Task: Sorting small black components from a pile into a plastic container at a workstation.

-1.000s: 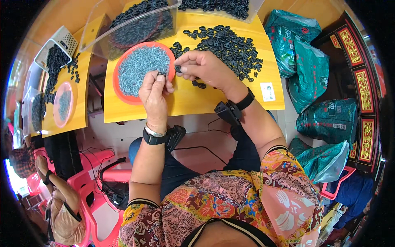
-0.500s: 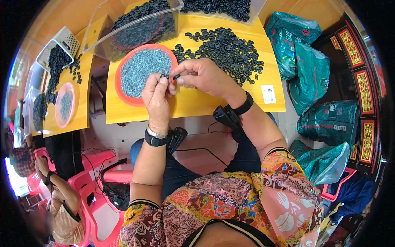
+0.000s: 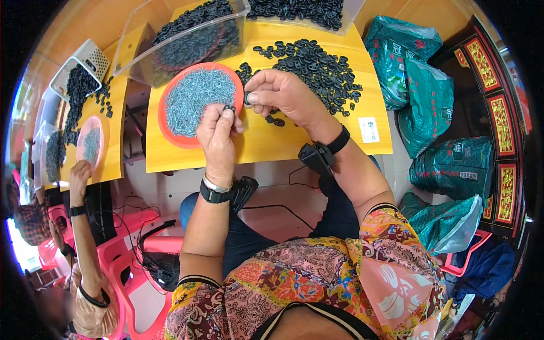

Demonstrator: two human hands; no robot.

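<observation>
My left hand [image 3: 216, 133] is closed, pinching a small black plastic piece [image 3: 229, 107] over the near right rim of an orange-red bowl [image 3: 162, 113]. Small silvery screws [image 3: 195, 93] fill this bowl. Just to the right, my right hand [image 3: 286, 96] pinches another black oval piece [image 3: 247, 98] between thumb and fingers, apart from the left one. Behind it spreads a pile of black oval pieces with holes [image 3: 311, 65]. A few loose black pieces [image 3: 277, 122] lie below the right palm.
Clear plastic bins of black pieces [image 3: 195, 34] stand at the table's far side. A white label [image 3: 369, 130] lies at right. Green sacks [image 3: 428, 107] line the right side. At left, a co-worker's hand [image 3: 80, 173] is by a pink bowl [image 3: 99, 144] on another table.
My hands have moved slightly apart, the right one going up and right with its black piece. Loose pieces below it now show. The co-worker's arm has reached up to the pink bowl.
</observation>
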